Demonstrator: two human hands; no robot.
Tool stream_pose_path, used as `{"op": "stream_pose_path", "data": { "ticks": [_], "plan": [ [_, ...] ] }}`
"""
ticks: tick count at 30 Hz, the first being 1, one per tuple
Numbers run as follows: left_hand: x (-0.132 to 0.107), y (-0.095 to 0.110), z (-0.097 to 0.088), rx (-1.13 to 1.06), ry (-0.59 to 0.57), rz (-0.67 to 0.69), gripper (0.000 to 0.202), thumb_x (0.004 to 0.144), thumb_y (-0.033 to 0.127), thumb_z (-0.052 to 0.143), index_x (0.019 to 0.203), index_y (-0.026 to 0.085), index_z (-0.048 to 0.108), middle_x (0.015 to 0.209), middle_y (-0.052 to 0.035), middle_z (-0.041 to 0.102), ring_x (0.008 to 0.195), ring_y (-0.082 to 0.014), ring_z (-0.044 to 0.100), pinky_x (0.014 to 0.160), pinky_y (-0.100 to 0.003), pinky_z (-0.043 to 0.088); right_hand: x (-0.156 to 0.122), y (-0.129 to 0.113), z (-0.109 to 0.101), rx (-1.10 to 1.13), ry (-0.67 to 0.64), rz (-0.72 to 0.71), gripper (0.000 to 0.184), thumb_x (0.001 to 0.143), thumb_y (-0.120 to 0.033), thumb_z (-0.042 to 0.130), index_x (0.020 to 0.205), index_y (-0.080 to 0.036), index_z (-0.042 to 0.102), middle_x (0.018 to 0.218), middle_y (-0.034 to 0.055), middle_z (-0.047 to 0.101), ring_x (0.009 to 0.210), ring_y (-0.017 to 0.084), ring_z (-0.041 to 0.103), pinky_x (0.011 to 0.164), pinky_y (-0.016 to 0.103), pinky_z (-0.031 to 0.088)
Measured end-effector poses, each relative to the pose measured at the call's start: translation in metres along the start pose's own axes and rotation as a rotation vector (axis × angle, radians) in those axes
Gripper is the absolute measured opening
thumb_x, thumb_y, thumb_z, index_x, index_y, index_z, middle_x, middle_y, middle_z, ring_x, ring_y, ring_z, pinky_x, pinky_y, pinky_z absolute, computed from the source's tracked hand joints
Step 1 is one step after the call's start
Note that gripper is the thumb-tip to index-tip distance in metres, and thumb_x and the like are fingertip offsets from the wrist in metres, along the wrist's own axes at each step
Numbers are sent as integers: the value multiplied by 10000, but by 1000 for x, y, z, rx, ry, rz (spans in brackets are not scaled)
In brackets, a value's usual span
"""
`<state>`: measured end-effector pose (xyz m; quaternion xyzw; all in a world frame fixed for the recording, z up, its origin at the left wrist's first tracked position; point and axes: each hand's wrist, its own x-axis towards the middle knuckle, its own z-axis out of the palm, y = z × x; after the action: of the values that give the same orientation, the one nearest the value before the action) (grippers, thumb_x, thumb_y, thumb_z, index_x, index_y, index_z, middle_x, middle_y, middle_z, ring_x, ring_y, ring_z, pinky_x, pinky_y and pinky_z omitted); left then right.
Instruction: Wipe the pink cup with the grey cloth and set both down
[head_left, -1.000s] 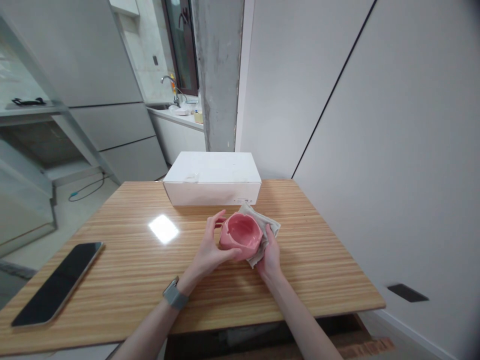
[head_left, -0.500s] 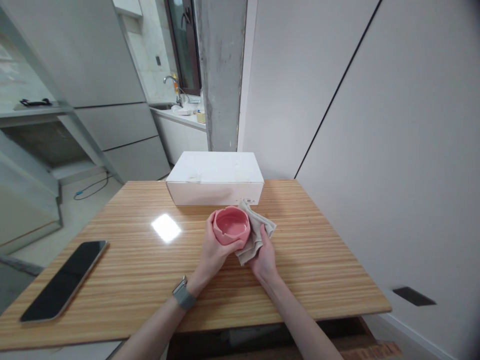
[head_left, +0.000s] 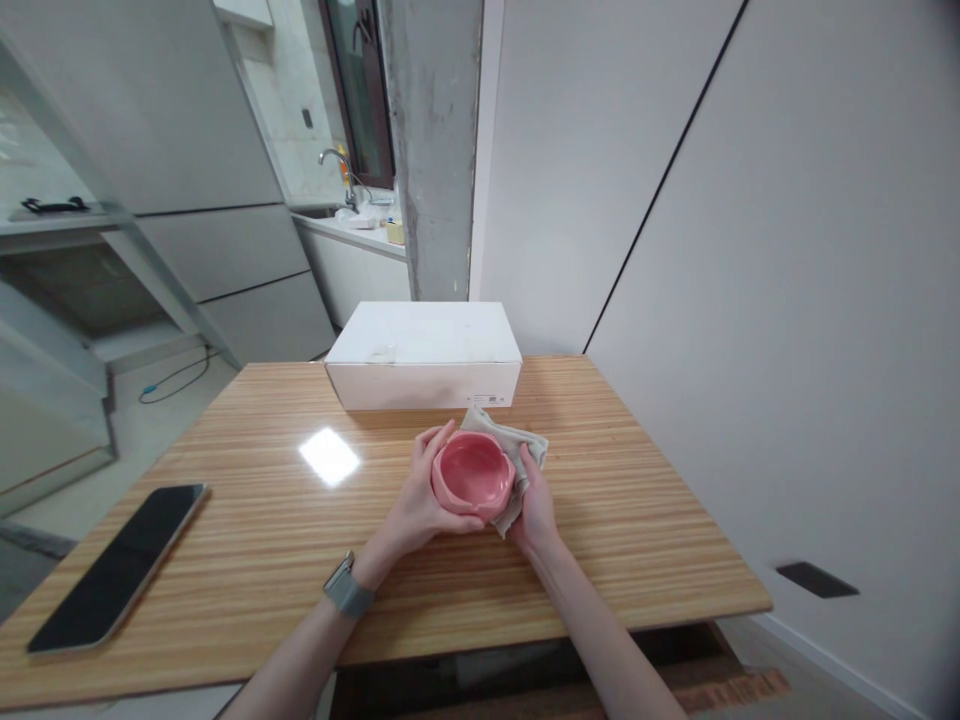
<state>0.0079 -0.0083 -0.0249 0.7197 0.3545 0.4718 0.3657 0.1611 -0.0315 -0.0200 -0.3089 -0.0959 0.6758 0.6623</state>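
Observation:
A small pink bowl (head_left: 473, 472) with a faceted rim sits between my two hands just above the wooden table (head_left: 615, 520). My left hand (head_left: 417, 506) wraps round the bowl's left side and underside, thumb up along its rim; a grey watch is on that wrist. My right hand (head_left: 538, 505) clutches a crumpled beige cloth (head_left: 507, 441) and presses it against the bowl's right side. The cloth bunches up behind and beside the bowl. The bowl's opening faces up and looks bare inside.
A closed white box (head_left: 424, 355) stands at the table's far edge, right behind the bowl. A dark phone (head_left: 116, 565) lies face up near the left front corner. A grey wall runs along the right; a concrete pillar and kitchen counter lie beyond.
The bowl has shifted slightly right and lower, with its opening turned more toward me. The cloth hand stays pressed on the bowl's right side. The view swayed a little.

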Motion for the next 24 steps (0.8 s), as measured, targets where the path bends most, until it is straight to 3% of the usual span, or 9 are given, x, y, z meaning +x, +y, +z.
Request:
{"op": "stream_pose_path", "data": {
  "ticks": [4,7,12,14,17,19,21,24],
  "plan": [
    [1,0,3,-141,-1,-69,1012,488,366,861,1359,209,370,1322,-126,482,1225,-313,477,1057,-477,370,0,4,2,-6,-26,14,357,868,-431,516,1018,-161,695,1034,51,721,1054,225,637,958,364,479],
    [2,2,8,-129,137,-110,957,508,337,855,1329,200,382,1278,-115,535,1181,-291,525,1037,-457,395,2,6,3,22,-30,37,347,884,-410,493,1047,-172,686,1075,44,709,1055,210,638,957,346,482],
    [2,2,17,-38,370,-111,1018,508,332,864,1363,203,327,1346,-125,467,1244,-287,466,1071,-455,352,2,10,7,64,-111,82,365,916,-402,435,1126,-196,651,1162,35,672,1108,193,608,969,354,472],
    [1,-1,19,-88,332,-107,1008,569,353,833,1400,211,280,1391,-126,429,1289,-282,420,1099,-446,318,2,8,8,81,-123,81,377,922,-417,420,1162,-216,630,1182,28,662,1126,190,595,971,368,468],
    [-2,-5,17,-196,151,-132,690,829,403,591,1420,219,286,1413,-112,423,1356,-251,337,1141,-443,238,4,1,5,111,-32,57,376,923,-433,408,1164,-242,625,1161,13,673,1120,194,599,965,393,467],
    [-2,-4,15,-196,76,-134,561,894,381,486,1408,226,324,1406,-102,436,1363,-243,325,1147,-448,217,5,-4,0,123,51,39,377,926,-431,399,1130,-231,644,1128,17,689,1091,199,616,959,395,471],
    [-2,-2,11,-125,59,-96,608,840,368,582,1390,235,359,1372,-100,456,1321,-262,379,1123,-458,260,6,-7,-3,121,92,26,382,927,-427,399,1093,-207,663,1097,32,701,1060,203,634,955,385,475],
    [1,4,4,4,75,-30,801,650,372,773,1357,251,418,1287,-94,468,1240,-292,444,1076,-478,327,3,-7,-4,87,82,48,384,912,-428,436,1060,-170,679,1063,61,712,1028,211,650,945,364,484]
  ]
}}
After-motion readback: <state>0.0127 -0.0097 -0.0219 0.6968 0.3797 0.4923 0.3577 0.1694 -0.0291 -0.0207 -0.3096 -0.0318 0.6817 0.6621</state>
